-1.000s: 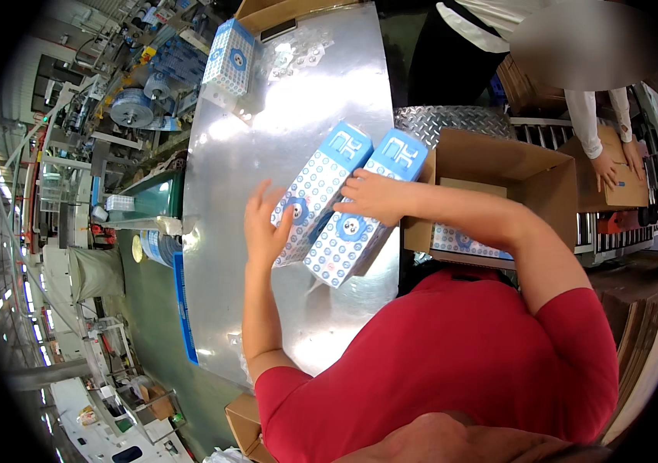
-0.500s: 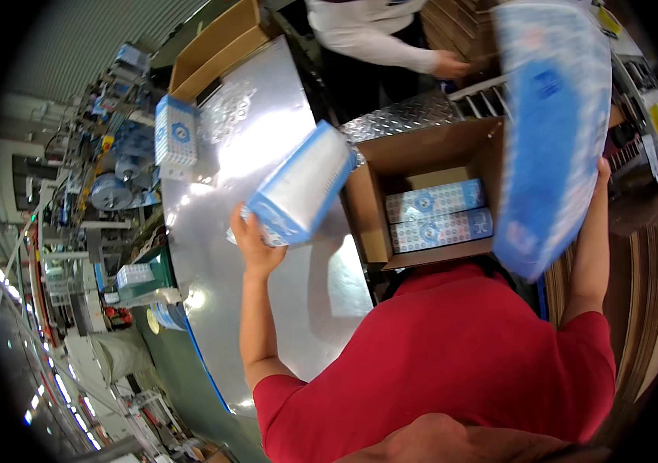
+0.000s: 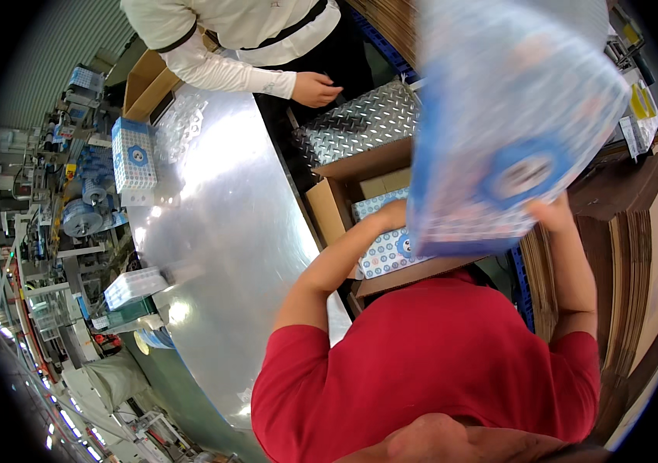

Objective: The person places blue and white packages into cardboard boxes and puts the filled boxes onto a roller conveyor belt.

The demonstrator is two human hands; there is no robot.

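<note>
My right hand [image 3: 551,211] grips the lower edge of a large blue-and-white patterned pack [image 3: 491,108], raised close in front of me and blurred by motion. My left hand [image 3: 395,214] reaches into an open cardboard carton [image 3: 327,207], over patterned packs [image 3: 381,255] lying inside. The raised pack hides the left hand's fingers and the carton's right part, so its grip does not show.
A shiny metal table [image 3: 221,231] spans the left, bearing a patterned pack [image 3: 134,154] and clear plastic bits [image 3: 178,127]. Another person's hand [image 3: 315,89] is beyond the carton, near a diamond-plate metal sheet [image 3: 367,123]. Flattened cardboard [image 3: 622,285] stands at right.
My left hand has gone from over the table into the carton, and the pack it held is no longer seen in it. The right hand's pack has swung inward over the carton. The other person came nearer the table.
</note>
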